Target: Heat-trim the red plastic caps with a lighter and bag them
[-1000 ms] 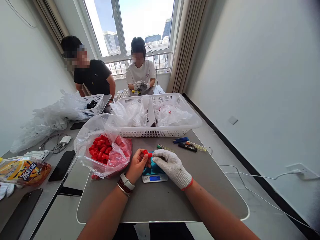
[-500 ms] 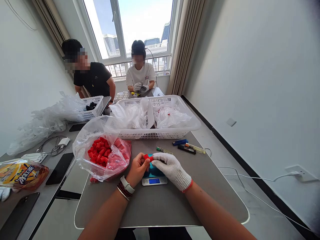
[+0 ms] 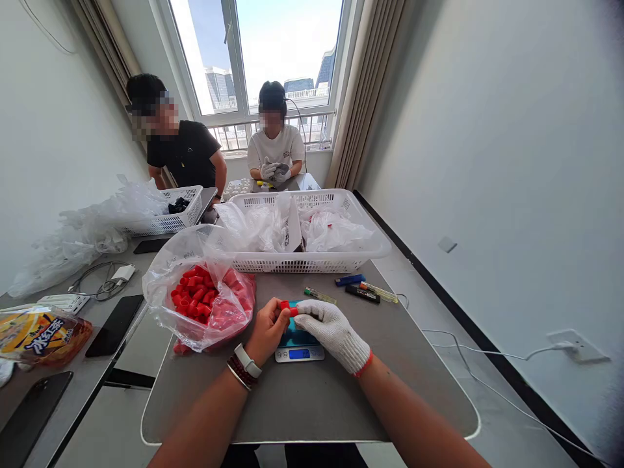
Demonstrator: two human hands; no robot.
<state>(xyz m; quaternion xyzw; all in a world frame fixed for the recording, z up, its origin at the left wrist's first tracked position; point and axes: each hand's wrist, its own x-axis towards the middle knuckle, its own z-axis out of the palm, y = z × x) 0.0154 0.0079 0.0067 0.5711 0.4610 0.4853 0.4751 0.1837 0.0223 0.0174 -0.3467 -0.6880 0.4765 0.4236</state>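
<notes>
My bare left hand (image 3: 267, 329) and my right hand (image 3: 329, 331), which wears a white knitted glove, meet over a small scale (image 3: 298, 343) with a blue display and teal top. Both pinch a small red plastic cap (image 3: 287, 307) between their fingertips, just above the scale. To the left lies a clear plastic bag (image 3: 199, 292) full of several similar red caps. A watch and bead bracelets sit on my left wrist.
A white basket (image 3: 312, 260) holding plastic bags stands behind the scale. Several lighters (image 3: 361, 288) lie to its right front. Phones (image 3: 115, 325), a snack bag (image 3: 39, 333) and a cable lie at the left. Two people sit at the far end by the window.
The hands stay together on the red cap over the scale. Only the camera view has shifted slightly.
</notes>
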